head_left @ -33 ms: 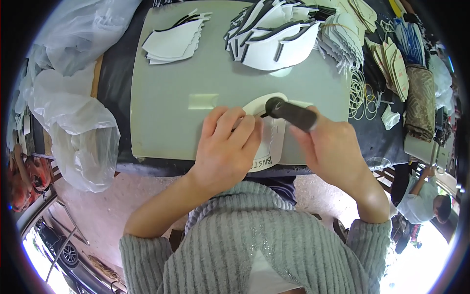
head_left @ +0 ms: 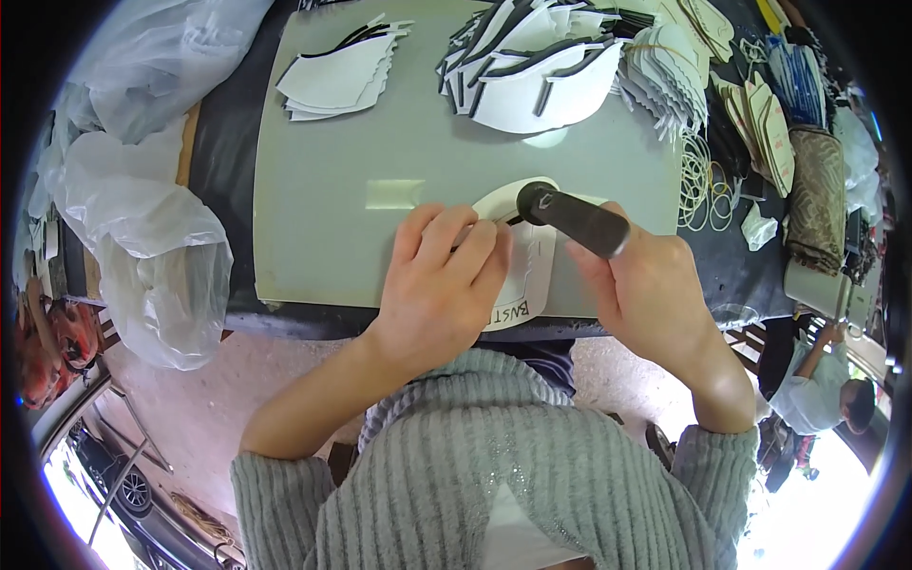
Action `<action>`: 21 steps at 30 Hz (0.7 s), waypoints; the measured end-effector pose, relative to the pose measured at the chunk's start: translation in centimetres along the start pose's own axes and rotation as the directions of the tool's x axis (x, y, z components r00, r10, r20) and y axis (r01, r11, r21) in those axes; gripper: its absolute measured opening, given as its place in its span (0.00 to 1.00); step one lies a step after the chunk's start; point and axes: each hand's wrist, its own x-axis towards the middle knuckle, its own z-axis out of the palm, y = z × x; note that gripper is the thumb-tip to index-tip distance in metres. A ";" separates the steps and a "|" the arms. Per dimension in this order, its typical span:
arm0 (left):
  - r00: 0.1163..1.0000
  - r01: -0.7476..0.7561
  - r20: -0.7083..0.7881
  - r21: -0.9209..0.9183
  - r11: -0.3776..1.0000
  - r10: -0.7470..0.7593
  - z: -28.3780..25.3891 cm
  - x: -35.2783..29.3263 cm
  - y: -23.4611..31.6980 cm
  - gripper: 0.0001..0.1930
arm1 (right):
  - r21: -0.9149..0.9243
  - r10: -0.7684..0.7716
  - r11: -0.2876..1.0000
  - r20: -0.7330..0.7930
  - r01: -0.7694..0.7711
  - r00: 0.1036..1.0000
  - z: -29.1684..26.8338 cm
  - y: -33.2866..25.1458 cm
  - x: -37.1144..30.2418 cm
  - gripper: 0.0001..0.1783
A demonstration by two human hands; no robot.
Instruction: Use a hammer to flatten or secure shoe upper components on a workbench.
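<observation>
A white curved piece (head_left: pixel 537 271) with dark handwriting near its lower end lies on the grey-green board in front of me. My left hand (head_left: pixel 439 277) has its fingers bent down and pressed on the piece's left part, and a bit of black strip shows beside the fingertips. In my right hand (head_left: pixel 654 283) is a dark hammer-like tool (head_left: pixel 579 224), gripped near its right end. Its round end stands over the piece's upper part, just right of my left fingertips. Whether it touches the piece, I cannot tell.
Cut white pieces with black strips form a small stack (head_left: pixel 342 81) at the far left and a bigger pile (head_left: pixel 546 85) at the far middle. Rubber bands (head_left: pixel 698 185) and cream templates (head_left: pixel 757 128) are to the right; clear plastic bags (head_left: pixel 157 247) to the left. A person (head_left: pixel 817 380) is at the far right.
The dark tool's handle end has shifted slightly right and down, and its blur is gone. My left hand and the white piece have hardly moved.
</observation>
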 end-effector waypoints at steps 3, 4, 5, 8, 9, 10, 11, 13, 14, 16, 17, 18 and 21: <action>1.000 -0.014 -0.010 0.001 1.000 0.014 -0.1 0.1 -0.1 0.14 | -0.101 0.065 0.994 0.162 -0.049 0.985 0.9 0.1 -0.2 0.17; 1.000 0.015 -0.002 -0.027 1.000 -0.015 -0.1 0.0 -0.2 0.14 | -0.101 0.065 0.994 0.159 -0.049 0.985 0.9 0.0 -0.1 0.17; 0.999 0.044 0.006 -0.060 0.997 -0.043 -0.1 0.0 -0.2 0.14 | -0.115 0.062 0.992 0.149 -0.045 0.987 0.9 0.2 -0.1 0.17; 0.963 0.267 0.017 -0.229 0.936 -0.271 -1.4 0.6 -0.2 0.13 | -0.123 0.049 0.992 0.118 -0.034 0.992 1.1 0.4 -0.3 0.17; 0.962 0.268 0.018 -0.229 0.936 -0.272 -1.5 0.5 -0.2 0.13 | -0.117 0.035 0.993 0.097 -0.024 0.995 1.2 0.4 -0.4 0.17; 0.970 0.240 0.014 -0.218 0.946 -0.243 -1.4 0.4 -0.3 0.13 | -0.115 0.036 0.993 0.099 -0.025 0.994 1.1 0.3 -0.5 0.17; 0.977 0.212 0.007 -0.204 0.956 -0.215 -1.3 0.3 -0.4 0.13 | -0.114 0.041 0.993 0.099 -0.029 0.994 1.1 0.3 -0.4 0.17; 0.990 0.140 -0.020 -0.099 0.985 -0.142 -0.8 -0.1 -0.2 0.13 | -0.112 0.044 0.993 0.100 -0.032 0.994 1.0 0.4 -0.2 0.17; 0.997 0.066 -0.036 0.008 0.998 -0.065 -0.7 -0.2 0.0 0.13 | -0.095 0.043 0.995 0.118 -0.032 0.992 1.0 0.4 -0.1 0.16; 0.998 0.065 -0.019 0.015 0.998 -0.065 -0.9 -0.2 0.1 0.12 | -0.076 0.040 0.997 0.137 -0.029 0.990 0.8 0.4 -0.1 0.16; 0.998 0.062 -0.004 0.020 0.998 -0.062 -1.0 -0.2 0.2 0.12 | -0.016 0.017 1.000 0.077 -0.015 0.997 0.5 0.2 -0.3 0.16; 0.998 0.063 -0.005 0.019 0.998 -0.063 -0.8 -0.3 0.2 0.12 | 0.042 -0.004 0.999 0.015 0.003 1.000 0.4 0.0 -0.4 0.16; 0.999 0.015 -0.034 0.036 0.999 -0.014 -0.3 -0.5 0.0 0.14 | -0.104 0.030 0.995 0.151 -0.015 0.988 1.4 -0.2 -0.1 0.16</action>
